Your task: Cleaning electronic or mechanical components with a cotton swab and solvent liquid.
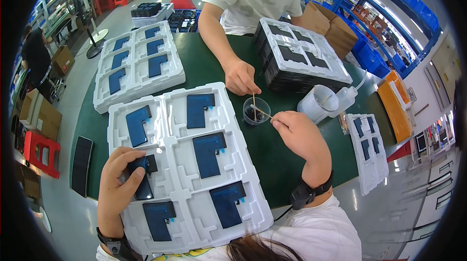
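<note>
A white plastic tray [180, 142] lies before me, with several flat, dark blue L-shaped batteries [210, 154] in its compartments. My left hand [119, 176] grips one battery [144, 190] at the tray's left side, thumb across its face. Between thumb and fingertips, my right hand [299, 132] pinches a cotton swab [262, 112]. The swab's tip is at the rim of a small clear cup [249, 116] with dark contents. Across the table, a co-worker's hand [241, 77] holds another swab [254, 100] down into the same cup.
Stacked trays of batteries [141, 78] stand at the far left, black-sided trays [277, 74] at the far right. A white beaker [311, 105] and a squeeze bottle [344, 99] stand right of the cup. A phone [81, 166] lies at the left edge, a small tray [365, 161] at the right.
</note>
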Demonstrator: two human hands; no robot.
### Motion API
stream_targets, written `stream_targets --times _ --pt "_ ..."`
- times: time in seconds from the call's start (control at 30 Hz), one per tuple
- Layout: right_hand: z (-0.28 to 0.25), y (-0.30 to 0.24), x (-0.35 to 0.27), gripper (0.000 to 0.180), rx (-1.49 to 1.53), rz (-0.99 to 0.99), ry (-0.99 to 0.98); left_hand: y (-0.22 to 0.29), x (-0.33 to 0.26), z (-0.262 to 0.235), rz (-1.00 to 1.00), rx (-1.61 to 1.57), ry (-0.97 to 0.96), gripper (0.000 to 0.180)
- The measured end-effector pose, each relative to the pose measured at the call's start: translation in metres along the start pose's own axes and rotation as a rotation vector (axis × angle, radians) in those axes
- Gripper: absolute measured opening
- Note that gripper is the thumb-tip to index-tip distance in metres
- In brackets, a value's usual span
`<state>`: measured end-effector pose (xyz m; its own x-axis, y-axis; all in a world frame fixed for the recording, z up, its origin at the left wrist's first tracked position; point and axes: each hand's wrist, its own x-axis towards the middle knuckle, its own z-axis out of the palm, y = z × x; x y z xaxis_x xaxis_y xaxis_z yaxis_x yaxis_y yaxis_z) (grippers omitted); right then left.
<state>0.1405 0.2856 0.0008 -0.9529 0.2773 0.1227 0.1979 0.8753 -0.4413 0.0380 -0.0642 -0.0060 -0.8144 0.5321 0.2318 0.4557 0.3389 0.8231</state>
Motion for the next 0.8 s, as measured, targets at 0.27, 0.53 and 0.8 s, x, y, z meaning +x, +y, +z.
stream_targets --times 0.27,0.53,0.8 --pt "-0.007 0.002 -0.002 0.016 0.063 0.007 0.010 0.002 0.001 0.000 -0.014 0.013 -0.023 0.025" --pt "-0.010 -0.001 -0.003 0.018 0.128 0.019 -0.083 0.003 0.003 0.002 -0.004 0.001 -0.030 0.025" --pt "-0.002 0.000 0.008 0.019 0.136 -0.010 -0.134 0.000 -0.001 -0.006 -0.038 0.001 -0.021 0.025"
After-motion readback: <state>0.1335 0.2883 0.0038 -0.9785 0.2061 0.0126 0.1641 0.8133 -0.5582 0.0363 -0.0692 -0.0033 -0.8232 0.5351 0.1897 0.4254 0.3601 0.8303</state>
